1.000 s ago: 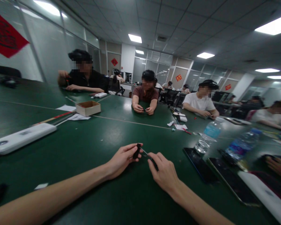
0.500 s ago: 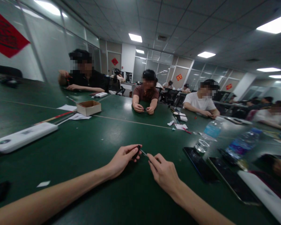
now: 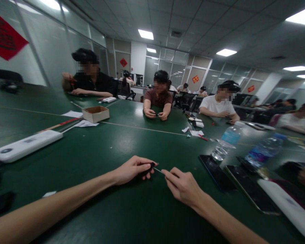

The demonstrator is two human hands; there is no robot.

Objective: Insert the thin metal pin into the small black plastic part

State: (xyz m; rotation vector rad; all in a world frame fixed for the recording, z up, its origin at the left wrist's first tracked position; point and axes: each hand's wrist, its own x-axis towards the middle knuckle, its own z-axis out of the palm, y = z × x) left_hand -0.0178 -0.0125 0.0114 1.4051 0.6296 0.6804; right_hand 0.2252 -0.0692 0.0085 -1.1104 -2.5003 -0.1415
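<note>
My left hand [image 3: 132, 169] is pinched on a small black part [image 3: 150, 166] just above the green table [image 3: 96, 159]. A thin metal rod [image 3: 157, 169] runs from that part to my right hand [image 3: 184, 186], whose fingers are closed on the rod's other end. The two hands are a few centimetres apart near the table's middle front. Most of the black part is hidden by my left fingers.
Two dark phones [image 3: 213, 167] and two water bottles [image 3: 225, 144] lie to the right, a white power bank [image 3: 22, 147] to the left, a cardboard box [image 3: 96, 113] further back. Several people sit at work around the far side.
The black part has turned from upright to lying low inside my left fingers. Both hands sit slightly lower in view, and the camera has tilted a little.
</note>
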